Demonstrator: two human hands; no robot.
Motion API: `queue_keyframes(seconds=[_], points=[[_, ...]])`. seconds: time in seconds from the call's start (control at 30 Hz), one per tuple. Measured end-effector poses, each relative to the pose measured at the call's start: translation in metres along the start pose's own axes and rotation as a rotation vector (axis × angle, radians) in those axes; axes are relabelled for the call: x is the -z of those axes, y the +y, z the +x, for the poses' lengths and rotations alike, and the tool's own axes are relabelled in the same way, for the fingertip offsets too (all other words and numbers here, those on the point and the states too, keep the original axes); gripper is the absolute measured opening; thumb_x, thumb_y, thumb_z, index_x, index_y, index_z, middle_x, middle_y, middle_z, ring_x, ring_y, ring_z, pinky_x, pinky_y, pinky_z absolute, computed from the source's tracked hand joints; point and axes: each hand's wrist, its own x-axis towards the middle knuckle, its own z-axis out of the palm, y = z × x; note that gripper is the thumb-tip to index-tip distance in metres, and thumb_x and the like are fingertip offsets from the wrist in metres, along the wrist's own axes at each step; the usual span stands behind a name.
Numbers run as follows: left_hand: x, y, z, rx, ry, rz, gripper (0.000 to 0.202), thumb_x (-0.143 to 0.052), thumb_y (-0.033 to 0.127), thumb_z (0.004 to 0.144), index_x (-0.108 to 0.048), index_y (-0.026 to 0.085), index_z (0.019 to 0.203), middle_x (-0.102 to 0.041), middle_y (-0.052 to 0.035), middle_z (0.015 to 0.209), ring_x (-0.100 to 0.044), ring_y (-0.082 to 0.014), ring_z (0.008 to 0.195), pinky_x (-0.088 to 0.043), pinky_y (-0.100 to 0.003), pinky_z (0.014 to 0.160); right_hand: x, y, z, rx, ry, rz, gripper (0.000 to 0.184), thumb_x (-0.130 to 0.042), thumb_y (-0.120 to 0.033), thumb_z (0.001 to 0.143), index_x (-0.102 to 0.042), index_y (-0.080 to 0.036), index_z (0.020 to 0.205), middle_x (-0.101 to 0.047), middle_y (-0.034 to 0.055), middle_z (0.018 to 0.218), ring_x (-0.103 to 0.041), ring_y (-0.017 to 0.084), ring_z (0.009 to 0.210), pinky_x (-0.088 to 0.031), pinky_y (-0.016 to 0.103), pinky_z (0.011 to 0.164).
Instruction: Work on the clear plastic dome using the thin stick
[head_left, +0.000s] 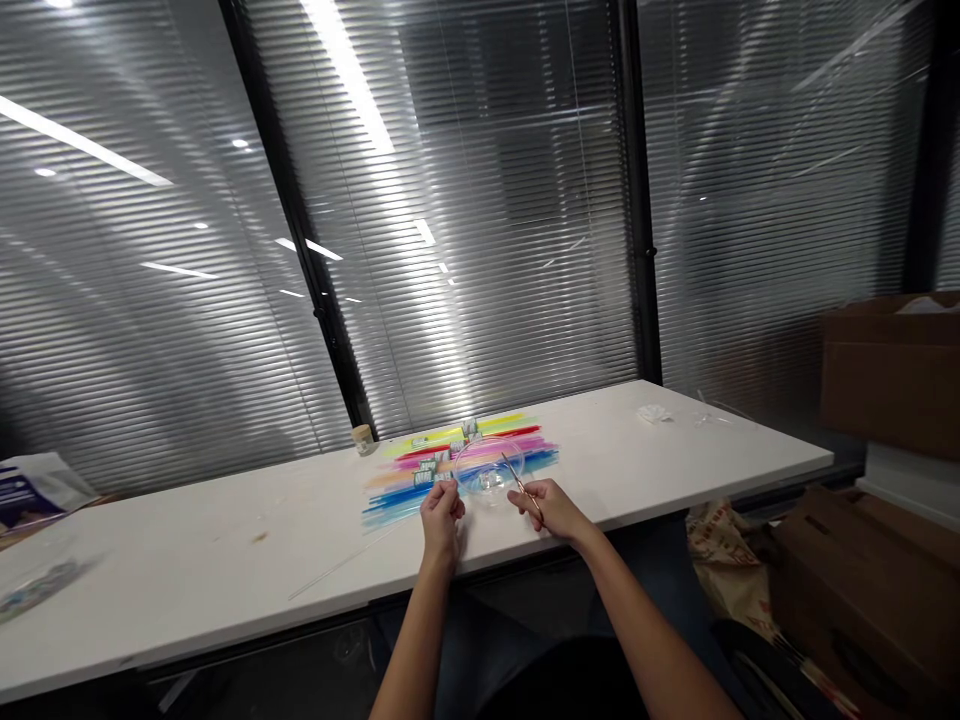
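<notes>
My right hand [553, 508] is closed around the handles of a small pair of scissors [514, 468], with the blades pointing up and away to the left. The fingers of my left hand [442, 515] are pinched together at what looks like a thin clear strand [330, 573], which trails left across the white table [210, 510]. Between and beyond my hands is a round, clear loop [523, 458]; whether it is coiled line or a plastic rim I cannot tell. Under it lie bundles of coloured thin sticks or strands [390, 500], in yellow, red, pink, orange and blue, with printed labels [433, 468].
A small tan-lidded jar [363, 439] stands at the table's back edge. Crumpled white material [654, 414] lies on the right. A clear bag [41, 588] and a purple-white package [41, 490] are at left. Cardboard boxes [889, 375] and a paper bag [727, 560] stand right.
</notes>
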Motion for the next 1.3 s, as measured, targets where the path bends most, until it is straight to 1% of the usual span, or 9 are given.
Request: queue_keyframes(seconds=[0.2,0.37,0.6,0.73,0.87,0.97,1.07,1.2,1.3], points=[[0.0,0.001,-0.001,0.001,0.008,0.009,0.044,-0.077,0.042,0.063,-0.04,0.018,0.055,-0.03,0.008,0.051,-0.03,-0.006,0.046,-0.027,-0.02,0.047,0.002,0.004,-0.004,-0.024,0.018,-0.015,0.031,-0.078,-0.039,0.063,-0.057,-0.017,0.068,-0.047,-0.0065,0.046,-0.039,0.008,0.04,-0.029,0.02,0.038],[-0.001,0.002,-0.002,-0.003,0.006,0.007,0.046,-0.076,0.044,0.063,-0.039,0.018,0.055,-0.03,0.008,0.052,-0.03,-0.0059,0.046,-0.027,-0.02,0.047,0.008,0.004,-0.009,-0.023,-0.042,0.02,0.03,-0.081,-0.03,0.058,-0.065,-0.013,0.077,-0.051,-0.0048,0.053,-0.046,0.009,0.046,-0.037,0.022,0.046],[-0.001,0.002,-0.002,0.023,0.015,0.005,0.049,-0.077,0.047,0.063,-0.038,0.018,0.055,-0.03,0.0082,0.052,-0.031,-0.0062,0.047,-0.027,-0.02,0.046,0.012,0.004,-0.009,0.039,-0.076,0.114,0.041,-0.08,-0.035,0.061,-0.069,-0.01,0.093,-0.055,-0.0024,0.064,-0.054,0.013,0.06,-0.045,0.025,0.058],[0.0,0.001,-0.001,0.02,0.019,0.015,0.049,-0.077,0.047,0.063,-0.038,0.018,0.055,-0.03,0.0081,0.051,-0.031,-0.0062,0.047,-0.027,-0.02,0.046,0.013,-0.002,-0.01,0.078,-0.022,0.058,0.046,-0.067,-0.043,0.076,-0.066,-0.013,0.111,-0.054,-0.0014,0.069,-0.052,0.01,0.055,-0.041,0.021,0.046],[0.0,0.001,-0.001,0.018,0.017,0.034,0.049,-0.076,0.048,0.064,-0.039,0.018,0.055,-0.031,0.0078,0.052,-0.033,-0.0065,0.047,-0.028,-0.02,0.047,0.013,-0.007,-0.012,0.062,0.03,0.095,0.05,-0.064,-0.047,0.077,-0.062,-0.02,0.119,-0.05,-0.0018,0.075,-0.055,0.011,0.052,-0.045,0.021,0.038],[0.0,0.002,-0.001,0.023,0.02,0.036,0.049,-0.076,0.049,0.063,-0.039,0.018,0.055,-0.031,0.0077,0.052,-0.033,-0.0067,0.047,-0.029,-0.02,0.046,0.012,-0.007,-0.011,0.132,0.092,0.141,0.05,-0.069,-0.045,0.074,-0.06,-0.02,0.116,-0.048,-0.0044,0.073,-0.054,0.009,0.049,-0.054,0.026,0.044],[0.0,0.002,-0.001,0.019,0.021,0.033,0.049,-0.076,0.049,0.063,-0.039,0.018,0.055,-0.031,0.0077,0.052,-0.033,-0.0066,0.047,-0.029,-0.02,0.047,0.011,-0.005,-0.009,0.173,0.18,0.108,0.044,-0.074,-0.044,0.068,-0.059,-0.02,0.101,-0.051,-0.0061,0.067,-0.05,0.009,0.043,-0.053,0.027,0.042],[0.0,0.002,-0.002,0.016,0.018,0.029,0.049,-0.076,0.048,0.064,-0.038,0.018,0.055,-0.031,0.0078,0.052,-0.032,-0.0063,0.047,-0.029,-0.02,0.047,0.009,-0.004,-0.007,0.186,0.295,0.038,0.036,-0.077,-0.046,0.064,-0.056,-0.018,0.071,-0.053,-0.003,0.058,-0.051,0.012,0.046,-0.052,0.028,0.044],[-0.001,0.002,-0.002,0.019,0.017,0.03,0.048,-0.076,0.047,0.064,-0.038,0.018,0.055,-0.031,0.0076,0.052,-0.032,-0.0066,0.047,-0.029,-0.02,0.047,0.008,-0.006,-0.006,0.218,0.352,0.006,0.038,-0.071,-0.053,0.068,-0.057,-0.018,0.064,-0.054,0.0013,0.063,-0.054,0.015,0.055,-0.053,0.028,0.047]])
